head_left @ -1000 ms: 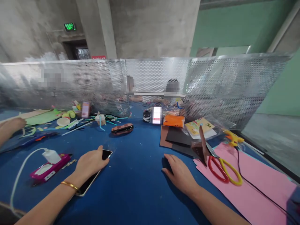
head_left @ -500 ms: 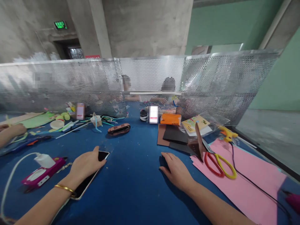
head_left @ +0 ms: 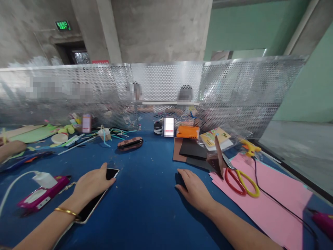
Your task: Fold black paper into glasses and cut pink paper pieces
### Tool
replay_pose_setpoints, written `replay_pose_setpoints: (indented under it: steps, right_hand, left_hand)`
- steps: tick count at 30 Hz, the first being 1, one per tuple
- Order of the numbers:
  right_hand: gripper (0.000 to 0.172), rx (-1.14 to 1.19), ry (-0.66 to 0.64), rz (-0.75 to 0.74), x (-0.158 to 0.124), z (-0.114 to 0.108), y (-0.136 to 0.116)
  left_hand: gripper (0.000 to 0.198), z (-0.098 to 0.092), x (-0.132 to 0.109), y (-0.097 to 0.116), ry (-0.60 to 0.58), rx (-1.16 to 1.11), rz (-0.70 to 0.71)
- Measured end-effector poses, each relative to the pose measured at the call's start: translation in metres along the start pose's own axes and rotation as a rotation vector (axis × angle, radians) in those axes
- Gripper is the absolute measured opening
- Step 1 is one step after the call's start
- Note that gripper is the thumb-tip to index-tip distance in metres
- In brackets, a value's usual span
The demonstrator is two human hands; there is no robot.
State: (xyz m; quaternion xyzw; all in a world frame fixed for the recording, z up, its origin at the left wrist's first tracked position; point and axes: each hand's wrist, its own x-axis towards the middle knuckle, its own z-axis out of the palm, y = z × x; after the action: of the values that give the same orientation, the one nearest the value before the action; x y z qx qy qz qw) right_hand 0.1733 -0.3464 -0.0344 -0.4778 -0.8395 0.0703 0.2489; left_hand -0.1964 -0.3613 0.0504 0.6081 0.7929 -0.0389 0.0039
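Observation:
My left hand [head_left: 92,184] lies over a dark-screened smartphone [head_left: 91,208] on the blue table. Its thumb sits along the phone's right edge and the other fingers curl over the far left side, their tips partly hidden. A gold bangle [head_left: 66,210] circles that wrist. My right hand [head_left: 194,189] rests on the tabletop with nothing in it, thumb and fingers apart. Beyond it lie black and brown sheets [head_left: 192,149]. To its right, scissors with red and yellow handles [head_left: 240,177] lie on pink paper [head_left: 270,194].
A magenta power strip [head_left: 43,199] with a white plug lies at left. Farther back are a brown checked pouch [head_left: 130,143], a black jar [head_left: 158,128], a lit phone [head_left: 169,126] and an orange packet [head_left: 187,132]. A yellow glue gun [head_left: 250,148] trails its cord. Perforated metal panels [head_left: 166,81] stand behind; another person's hand [head_left: 13,149] is at far left.
The view has shifted slightly, so most things appear a little farther left. Both hands keep the same places on the phone and table.

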Motion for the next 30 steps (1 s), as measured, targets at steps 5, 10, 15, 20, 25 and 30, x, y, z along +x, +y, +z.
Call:
replay_pose_setpoints:
  steps: [5, 10, 15, 20, 25, 30]
  right_hand:
    - [0.050, -0.001, 0.003, 0.002, -0.0001, 0.0004, 0.0005]
    - [0.049, -0.002, -0.004, 0.002, -0.0001, -0.0007, -0.0005]
    - [0.050, -0.002, -0.004, 0.007, -0.0001, -0.0008, -0.0007]
    - [0.050, -0.005, -0.011, 0.004, -0.0001, -0.0012, -0.0006]
    - [0.050, -0.015, -0.012, 0.005, 0.0000, -0.0026, -0.0018]
    - [0.051, -0.026, -0.005, -0.004, 0.0012, -0.0037, -0.0020]
  left_hand:
    - [0.082, 0.0013, 0.0012, 0.0000, 0.016, -0.009, -0.002]
    - [0.078, 0.0006, 0.0014, 0.0014, 0.017, -0.007, -0.005]
    - [0.074, 0.0010, 0.0014, 0.0004, 0.011, -0.002, 0.005]
    - [0.080, 0.0016, 0.0018, -0.0008, 0.001, -0.003, 0.002]
    - [0.084, 0.0053, 0.0042, -0.0054, -0.001, -0.001, -0.007]
    - [0.078, -0.0026, -0.0029, -0.0020, 0.023, 0.032, -0.013]
